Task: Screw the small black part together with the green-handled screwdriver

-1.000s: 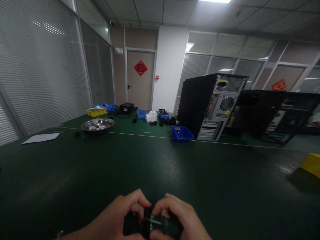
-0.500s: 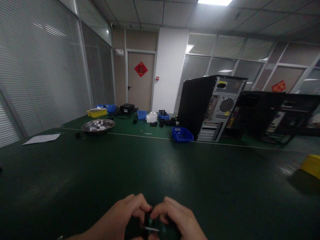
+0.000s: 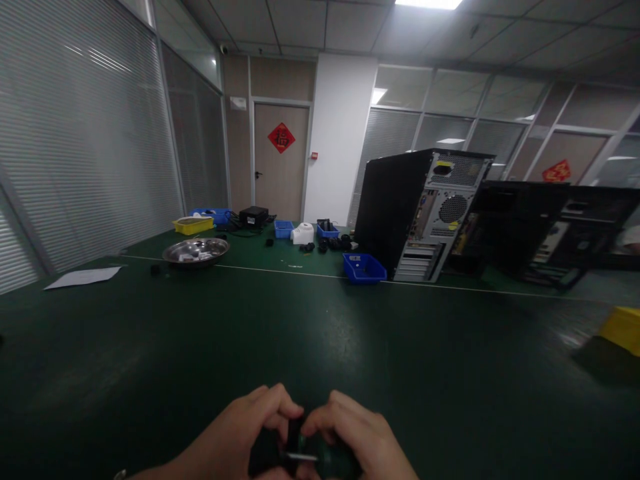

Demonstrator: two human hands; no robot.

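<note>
- Far left on the bench (image 3: 150, 347) there's a white sheet of paper (image 3: 83, 276), and just past it a shiny metal bowl (image 3: 196, 251) with small bits in it.
- Behind the bowl sit a yellow tray (image 3: 193, 225) and a black box (image 3: 253, 215) near the door end.
- Your left hand (image 3: 245, 437) is down at the bottom edge, fingers curled and pinching a small black part (image 3: 267, 453) from its left side.
- That black part sits right between your two hands, low over the near edge of the bench; most of it is covered, so I can't tell exactly what it is.
- A thin metal shaft (image 3: 300, 457) runs across into the part, from a screwdriver with a dark green handle (image 3: 327, 460).
- Your right hand (image 3: 353, 440) is wrapped shut around that handle, thumb tip touching your left thumb.
- Further back, mid-right, a blue bin (image 3: 364, 268) sits just beside an upright black PC tower (image 3: 417, 213), back panel facing you.
- Far right, a yellow bin (image 3: 623, 330) pokes in at the frame edge.
</note>
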